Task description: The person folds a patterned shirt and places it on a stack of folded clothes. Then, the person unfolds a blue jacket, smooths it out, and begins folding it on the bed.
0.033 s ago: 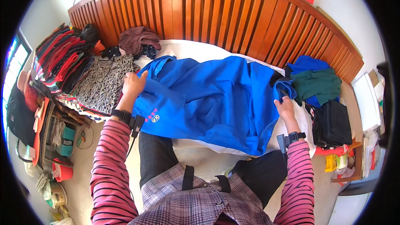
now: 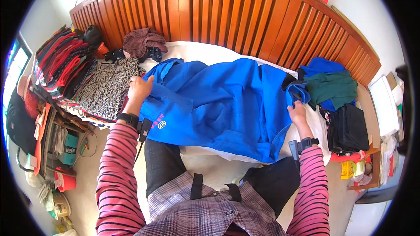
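A bright blue garment (image 2: 214,105) lies spread and wrinkled across the bed before me. Small red lettering and a round yellow mark show on its left part. My left hand (image 2: 139,88) is closed on its left edge, thumb pointing up and right. At the opposite end, my right hand (image 2: 297,113) grips a bunched, folded-over part, with dark material next to it. The fabric stretches between both hands, and its near edge hangs over the front of the bed. Its exact kind I cannot tell.
A tall stack of folded clothes (image 2: 63,63) and a patterned knit (image 2: 107,85) sit at left, near a maroon bundle (image 2: 144,43). Green cloth (image 2: 330,85) and folded black clothes (image 2: 348,126) lie at right. Behind stands a slatted wooden headboard (image 2: 186,8).
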`<action>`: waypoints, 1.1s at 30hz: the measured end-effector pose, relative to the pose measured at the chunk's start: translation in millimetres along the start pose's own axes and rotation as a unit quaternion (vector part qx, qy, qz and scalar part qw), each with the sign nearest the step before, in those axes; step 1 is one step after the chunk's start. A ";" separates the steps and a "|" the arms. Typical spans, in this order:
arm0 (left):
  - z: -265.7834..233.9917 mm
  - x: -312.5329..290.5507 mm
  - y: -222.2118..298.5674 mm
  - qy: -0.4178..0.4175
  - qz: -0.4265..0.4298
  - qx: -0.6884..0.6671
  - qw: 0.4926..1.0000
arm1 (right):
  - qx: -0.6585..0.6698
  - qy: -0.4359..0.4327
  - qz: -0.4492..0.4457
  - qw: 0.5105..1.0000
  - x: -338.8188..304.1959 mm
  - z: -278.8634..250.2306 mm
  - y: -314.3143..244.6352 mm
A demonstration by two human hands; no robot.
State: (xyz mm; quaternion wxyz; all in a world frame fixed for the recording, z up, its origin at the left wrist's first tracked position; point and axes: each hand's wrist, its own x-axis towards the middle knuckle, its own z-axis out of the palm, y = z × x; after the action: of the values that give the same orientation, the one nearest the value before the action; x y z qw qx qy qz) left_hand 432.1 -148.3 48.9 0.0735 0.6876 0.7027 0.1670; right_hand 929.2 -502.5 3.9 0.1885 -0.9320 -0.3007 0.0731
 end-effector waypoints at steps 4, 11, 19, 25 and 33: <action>27.3 22.5 -17.7 -0.079 0.012 0.004 0.997 | 0.002 0.066 -0.004 0.998 6.7 26.5 23.2; 40.1 25.4 -57.2 -0.066 -0.014 -0.089 0.994 | 0.290 -0.001 0.008 0.957 1.2 -0.6 60.2; 11.0 -65.7 -5.6 0.026 0.355 -0.112 0.928 | 0.451 0.002 0.017 0.892 -29.8 -1.6 53.3; 8.5 -80.7 49.1 -0.182 0.403 0.093 0.892 | 0.340 0.052 -0.085 0.935 -26.3 -0.9 44.9; -15.0 -103.4 50.9 0.006 0.399 -0.063 0.915 | 0.408 0.056 -0.023 0.911 -26.3 -18.0 44.6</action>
State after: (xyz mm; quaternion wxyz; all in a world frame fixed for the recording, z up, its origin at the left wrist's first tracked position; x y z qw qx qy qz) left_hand 479.5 -252.8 66.9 0.0400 0.9037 0.3587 0.2305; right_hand 936.2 -556.9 3.4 0.5706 -0.7694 -0.2546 0.1328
